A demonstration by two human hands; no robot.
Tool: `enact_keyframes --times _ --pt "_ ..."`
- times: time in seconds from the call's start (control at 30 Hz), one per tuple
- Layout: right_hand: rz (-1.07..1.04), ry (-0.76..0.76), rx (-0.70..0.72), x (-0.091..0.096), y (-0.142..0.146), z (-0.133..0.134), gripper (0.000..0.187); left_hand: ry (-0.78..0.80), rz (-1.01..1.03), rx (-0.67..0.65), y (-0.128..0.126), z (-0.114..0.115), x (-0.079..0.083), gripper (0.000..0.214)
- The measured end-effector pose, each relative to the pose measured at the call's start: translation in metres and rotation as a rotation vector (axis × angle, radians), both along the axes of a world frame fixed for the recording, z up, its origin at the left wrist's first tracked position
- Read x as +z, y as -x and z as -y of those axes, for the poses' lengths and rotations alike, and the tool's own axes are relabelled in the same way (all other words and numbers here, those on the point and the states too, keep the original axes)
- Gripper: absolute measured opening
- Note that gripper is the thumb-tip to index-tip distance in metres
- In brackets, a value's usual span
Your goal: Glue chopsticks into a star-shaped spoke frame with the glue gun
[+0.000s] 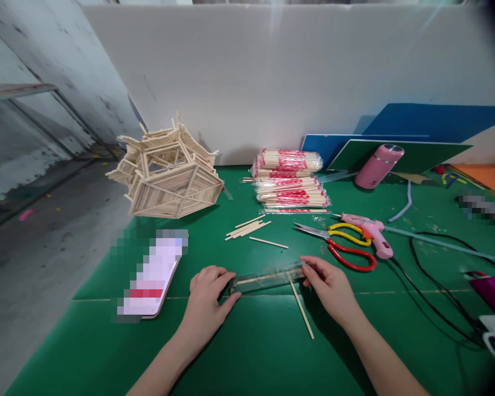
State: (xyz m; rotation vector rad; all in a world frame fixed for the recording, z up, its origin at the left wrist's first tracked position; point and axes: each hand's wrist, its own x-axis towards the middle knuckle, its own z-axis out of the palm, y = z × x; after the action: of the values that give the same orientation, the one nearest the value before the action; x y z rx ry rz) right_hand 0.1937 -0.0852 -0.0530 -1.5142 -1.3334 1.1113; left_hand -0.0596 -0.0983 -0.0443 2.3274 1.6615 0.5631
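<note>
Between my hands a clear, flat transparent strip [264, 279] lies just over the green table, with a thin wooden stick [251, 280] along it. My left hand [210, 291] pinches the strip's left end between thumb and fingers. At the right end, my right hand [324, 280] grips it with thumb and forefinger. Another wooden stick [301, 308] slants down toward me from near the strip's right part. Beyond the strip are several short cut sticks [247, 230] and a single stick [269, 242]. Scissors [338, 239] with one yellow and one red handle lie open to the right.
A wooden stick model [177, 181] stands at the back left, above a phone [152, 275]. Bagged chopsticks [292, 187] are piled at the back. A pink glue gun [371, 228] trails a black cord [429, 313] rightward. Behind it stands a pink bottle [379, 166].
</note>
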Motion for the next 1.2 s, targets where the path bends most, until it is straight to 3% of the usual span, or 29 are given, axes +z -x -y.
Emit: enact_keyframes --times 0.47,0.77,1.2 --pt "0.256 -0.096 0.049 0.008 0.007 0.001 0.025 -0.161 0.012 -0.046 0.004 -0.006 -0.011 0.022" --pt "0.677 -0.163 0.051 0.029 0.020 0.002 0.029 -0.304 0.012 -0.112 -0.006 0.002 0.005 0.019" --pt "0.334 -0.027 0.275 0.042 0.010 -0.001 0.004 -0.309 0.058 -0.149 -0.008 0.001 0.016 0.021"
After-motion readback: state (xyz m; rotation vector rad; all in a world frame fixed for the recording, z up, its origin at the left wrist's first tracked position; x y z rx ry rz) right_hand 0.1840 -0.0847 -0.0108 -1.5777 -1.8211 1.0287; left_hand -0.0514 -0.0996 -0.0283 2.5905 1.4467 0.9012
